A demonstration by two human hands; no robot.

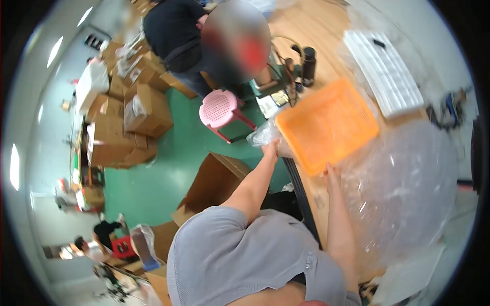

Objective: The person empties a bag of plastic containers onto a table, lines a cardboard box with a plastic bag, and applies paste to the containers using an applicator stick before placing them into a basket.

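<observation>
Working at a pale wooden table (324, 28), in a white-walled room with a green floor (178, 127). Seeing cardboard boxes (148, 109) piling up along the left, plus an open carton (212, 181) sitting just beyond the left forearm.

Reaching both arms toward an orange crate (332, 122) lying at the table's edge. Touching some clear plastic (263, 133) with the left hand (270, 148), beside the crate, and touching the crate's near corner with the right hand (332, 173). Not telling how tightly either one is closing (squinting pretty hard here).

Spotting a pink stool (222, 108) standing on the floor, a dark bottle (309, 66) near the crate's far side, and a white ribbed panel (385, 74) lying farther right. Also noticing a big clear plastic heap (403, 194) crowding the table by the right forearm. Seeing a co-worker in black (176, 33) bending near the far end.

Losing the left fingertips in the plastic and some right fingers against the crate. Getting only a blur over the co-worker's head, and black lens edges cutting off the corners.
</observation>
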